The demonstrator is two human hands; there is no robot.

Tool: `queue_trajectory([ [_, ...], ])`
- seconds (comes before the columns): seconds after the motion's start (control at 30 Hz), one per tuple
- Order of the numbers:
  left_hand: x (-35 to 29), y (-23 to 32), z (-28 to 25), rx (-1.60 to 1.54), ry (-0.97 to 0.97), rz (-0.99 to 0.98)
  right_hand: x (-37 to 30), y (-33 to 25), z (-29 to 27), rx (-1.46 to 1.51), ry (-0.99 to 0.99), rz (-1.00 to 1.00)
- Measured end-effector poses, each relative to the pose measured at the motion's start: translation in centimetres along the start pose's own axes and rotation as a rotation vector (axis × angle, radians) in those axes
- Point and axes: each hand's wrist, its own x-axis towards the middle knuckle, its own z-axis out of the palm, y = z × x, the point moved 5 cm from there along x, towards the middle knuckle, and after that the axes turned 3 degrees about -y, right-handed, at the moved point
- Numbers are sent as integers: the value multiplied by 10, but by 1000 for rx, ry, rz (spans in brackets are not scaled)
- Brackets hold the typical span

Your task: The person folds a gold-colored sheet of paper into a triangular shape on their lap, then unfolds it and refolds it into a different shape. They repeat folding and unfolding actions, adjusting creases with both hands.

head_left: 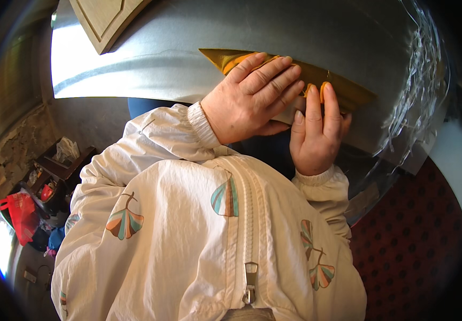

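Observation:
A strip of shiny gold sheet with an orange inner side point(343, 88) lies along the near edge of the grey metal-looking tabletop point(316, 32). Across its middle my left hand point(252, 93) rests flat, the fingers stretched out and pressing on it. My right hand point(319, 125) is just beside, at the strip's near edge. Two of its fingers point away from me, their tips touching a small orange fold of the sheet; the other fingers are partly curled and partly hidden. The sheet's left end rises in a pointed fold. Much of its middle is covered by my left hand.
A wooden panel with a carved groove point(102, 21) lies at the far left of the table. Tangled clear plastic strands point(415, 85) hang over the right side. Red dotted carpet point(413, 230) is below. At left, a red bag point(21, 211) hangs by a dark cabinet point(62, 166).

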Motion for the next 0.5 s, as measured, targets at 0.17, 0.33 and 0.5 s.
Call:
queue_trajectory([
  [0.17,0,-1,1,2,-24,14,-4,-3,5,-258,-148,118],
  [0.33,-1,-1,-1,21,-58,31,-13,8,-5,-392,-164,171],
  [0.5,-2,0,0,53,-49,52,-19,44,-46,-515,-135,494],
])
